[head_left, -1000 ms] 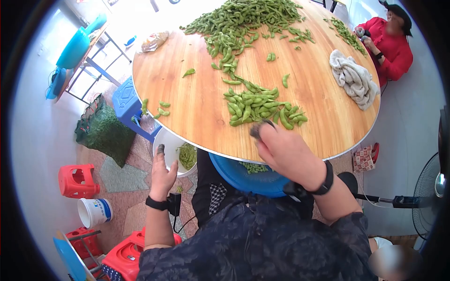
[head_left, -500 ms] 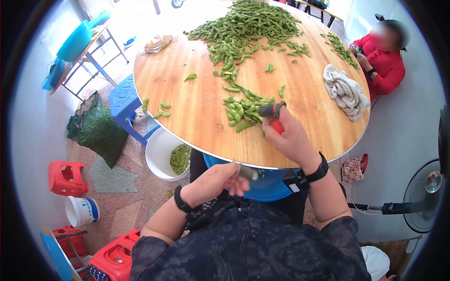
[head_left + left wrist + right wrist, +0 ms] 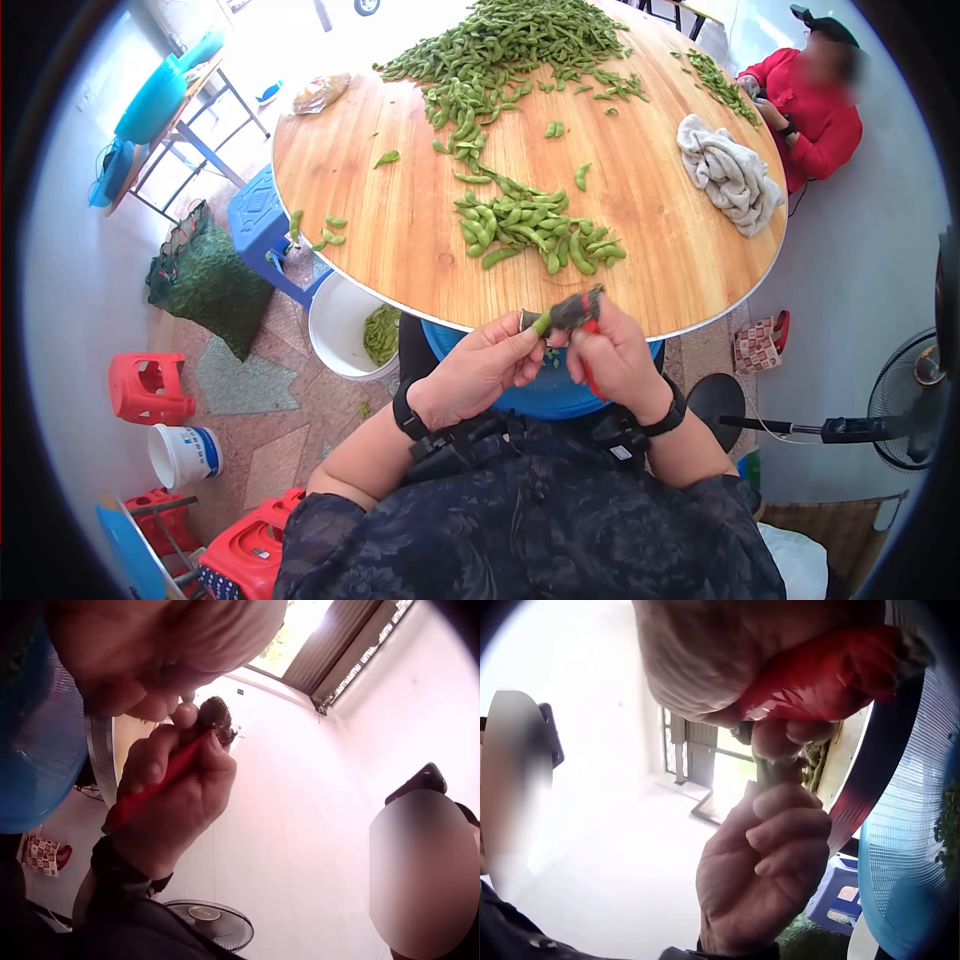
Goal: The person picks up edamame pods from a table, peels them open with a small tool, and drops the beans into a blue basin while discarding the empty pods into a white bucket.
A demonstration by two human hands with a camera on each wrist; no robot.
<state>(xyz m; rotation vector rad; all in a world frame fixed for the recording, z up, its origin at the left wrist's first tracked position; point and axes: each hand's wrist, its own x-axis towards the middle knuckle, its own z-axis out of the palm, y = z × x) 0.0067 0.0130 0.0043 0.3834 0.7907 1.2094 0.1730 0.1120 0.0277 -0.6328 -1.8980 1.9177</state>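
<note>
Over the table's near edge my two hands meet. My left hand (image 3: 470, 370) pinches a green soybean pod (image 3: 543, 324) between thumb and fingers, its far end against the right fingertips. My right hand (image 3: 620, 365) grips a red-wrapped object (image 3: 817, 679) in its palm, whose kind cannot be told. A dark covering (image 3: 575, 312) wraps the right thumb or finger, and another sits on a left fingertip. Below the hands is a blue basin (image 3: 560, 398) with green beans inside. A small heap of pods (image 3: 535, 225) lies just beyond them on the round wooden table (image 3: 370, 240).
A large pod pile (image 3: 510, 45) covers the table's far side. A crumpled cloth (image 3: 730, 175) lies at right, near a seated person in red (image 3: 825, 115). At left are a white bucket (image 3: 335, 325) holding pods, a blue stool (image 3: 258, 215) and a full net bag (image 3: 210, 285).
My left hand came from beside the white bucket to the middle and now pinches a pod. My right hand drew back from the small heap toward the table's edge and met it.
</note>
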